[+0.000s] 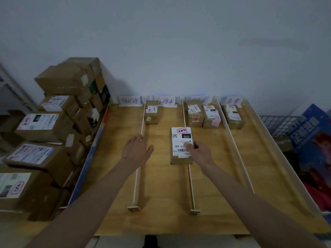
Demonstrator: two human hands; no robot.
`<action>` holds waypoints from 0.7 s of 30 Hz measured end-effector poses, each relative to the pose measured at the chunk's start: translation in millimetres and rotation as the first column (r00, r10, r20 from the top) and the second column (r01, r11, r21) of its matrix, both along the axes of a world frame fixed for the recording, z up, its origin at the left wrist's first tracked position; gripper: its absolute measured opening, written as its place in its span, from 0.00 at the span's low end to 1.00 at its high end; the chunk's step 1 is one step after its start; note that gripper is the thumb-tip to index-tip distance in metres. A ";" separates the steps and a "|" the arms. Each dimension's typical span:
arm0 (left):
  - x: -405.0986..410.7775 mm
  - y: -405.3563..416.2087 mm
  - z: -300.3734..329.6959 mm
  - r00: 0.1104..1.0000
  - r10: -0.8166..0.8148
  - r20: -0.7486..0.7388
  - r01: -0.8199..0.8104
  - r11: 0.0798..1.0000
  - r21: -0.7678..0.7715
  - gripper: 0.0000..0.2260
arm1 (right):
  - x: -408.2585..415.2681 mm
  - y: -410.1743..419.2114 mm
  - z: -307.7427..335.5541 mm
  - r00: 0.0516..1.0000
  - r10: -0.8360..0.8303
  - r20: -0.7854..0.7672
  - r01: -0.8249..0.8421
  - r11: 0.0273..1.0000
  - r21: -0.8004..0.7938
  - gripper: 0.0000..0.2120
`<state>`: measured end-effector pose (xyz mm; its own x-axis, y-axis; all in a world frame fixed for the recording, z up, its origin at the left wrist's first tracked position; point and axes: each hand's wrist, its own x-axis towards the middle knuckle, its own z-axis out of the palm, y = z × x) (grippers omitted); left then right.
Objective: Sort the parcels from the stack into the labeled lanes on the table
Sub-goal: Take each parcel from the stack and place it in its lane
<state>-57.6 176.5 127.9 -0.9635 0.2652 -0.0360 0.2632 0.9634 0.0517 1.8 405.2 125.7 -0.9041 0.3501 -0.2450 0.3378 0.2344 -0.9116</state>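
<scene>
A brown parcel with a white shipping label lies in the second lane of the wooden table, against the divider on its right. My right hand grips its near right corner, thumb on the label. My left hand hovers open over the divider between the first and second lanes, holding nothing. The stack of parcels stands left of the table. One parcel sits at the far end of the second lane, two parcels in the third, one parcel in the fourth.
Handwritten paper lane labels stand along the wall behind each lane. Thin white dividers run toward me. A wire basket and a blue printed box sit to the right of the table.
</scene>
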 end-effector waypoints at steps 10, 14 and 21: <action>-125.0 8.9 -27.1 0.999 0.015 0.036 -0.014 1.000 -0.015 0.22 | -137.2 12.1 -40.6 0.995 0.029 0.096 -0.029 1.000 0.003 0.13; -187.5 14.1 -45.3 0.997 0.017 0.070 -0.016 1.000 -0.014 0.22 | -206.5 16.9 -58.9 0.990 0.031 0.139 -0.031 1.000 -0.004 0.15; -289.5 25.3 -80.0 0.996 0.003 0.090 -0.002 1.000 -0.007 0.21 | -319.9 25.9 -107.1 0.973 0.022 0.232 -0.037 0.997 0.061 0.17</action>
